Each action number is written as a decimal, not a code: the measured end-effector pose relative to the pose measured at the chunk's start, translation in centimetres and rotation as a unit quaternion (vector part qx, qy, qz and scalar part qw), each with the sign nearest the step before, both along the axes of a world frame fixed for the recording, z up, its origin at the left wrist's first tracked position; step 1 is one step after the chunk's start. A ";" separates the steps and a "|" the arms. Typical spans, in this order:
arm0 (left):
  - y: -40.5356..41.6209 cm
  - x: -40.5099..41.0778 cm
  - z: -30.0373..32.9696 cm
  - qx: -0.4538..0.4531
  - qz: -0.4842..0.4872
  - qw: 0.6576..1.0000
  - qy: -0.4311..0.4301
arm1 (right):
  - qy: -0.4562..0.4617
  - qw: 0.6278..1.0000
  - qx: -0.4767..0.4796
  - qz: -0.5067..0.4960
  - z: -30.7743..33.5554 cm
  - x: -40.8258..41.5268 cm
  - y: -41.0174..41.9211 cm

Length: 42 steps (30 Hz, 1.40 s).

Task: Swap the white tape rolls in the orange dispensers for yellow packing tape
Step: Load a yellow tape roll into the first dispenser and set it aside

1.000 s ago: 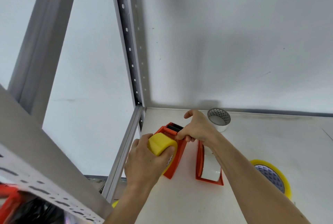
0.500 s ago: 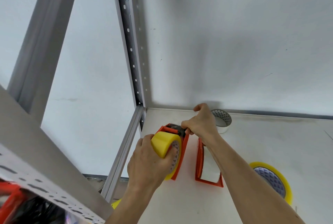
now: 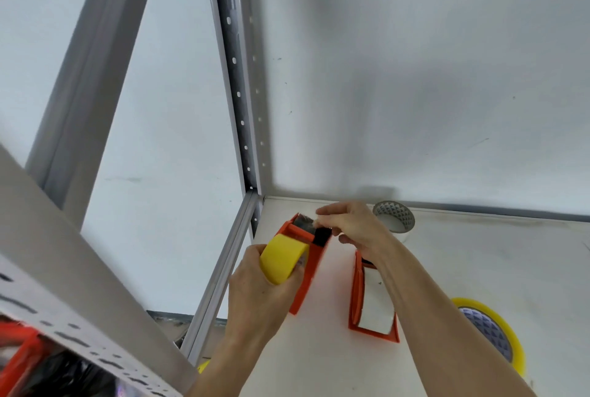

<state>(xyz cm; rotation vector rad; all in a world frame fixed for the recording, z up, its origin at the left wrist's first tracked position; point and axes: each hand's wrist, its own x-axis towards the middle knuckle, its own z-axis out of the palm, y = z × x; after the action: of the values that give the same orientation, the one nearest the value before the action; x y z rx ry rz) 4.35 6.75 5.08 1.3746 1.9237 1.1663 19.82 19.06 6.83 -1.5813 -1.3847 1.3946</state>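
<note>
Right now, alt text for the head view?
A left hand grips an orange dispenser loaded with yellow tape while the right hand pinches at its cutter end. A second dispenser holding white tape stands beside it on the shelf.

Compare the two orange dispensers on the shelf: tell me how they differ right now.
The held dispenser carries a yellow tape roll; the second dispenser has a white roll. The held dispenser is gripped by the left hand, with the right hand working at its toothed end; the second dispenser lies untouched on the shelf. Both are orange.
</note>
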 end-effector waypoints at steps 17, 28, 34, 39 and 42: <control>0.4 -0.4 1.0 -0.003 -0.053 0.996 0.069 | -0.008 0.988 0.127 -0.091 0.2 -1.7 1.8; -1.1 -0.7 0.5 -0.028 -0.044 0.997 0.061 | 0.016 0.977 0.138 -0.161 0.9 -0.3 4.5; -1.4 -0.9 0.6 0.001 -0.026 1.000 0.015 | 0.022 0.970 0.129 -0.207 1.2 1.5 5.2; -1.6 -0.6 0.4 0.038 0.006 0.994 -0.102 | 0.040 0.973 0.085 -0.210 0.1 2.1 4.7; -1.3 -0.3 1.3 0.070 0.023 0.976 -0.206 | 0.113 0.969 0.016 -0.221 -0.1 2.0 4.2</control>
<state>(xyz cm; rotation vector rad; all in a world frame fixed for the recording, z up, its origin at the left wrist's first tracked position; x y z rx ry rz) 4.07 5.48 6.42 1.0540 1.6105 1.4987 21.84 23.30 6.75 -1.5353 -0.8503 1.2235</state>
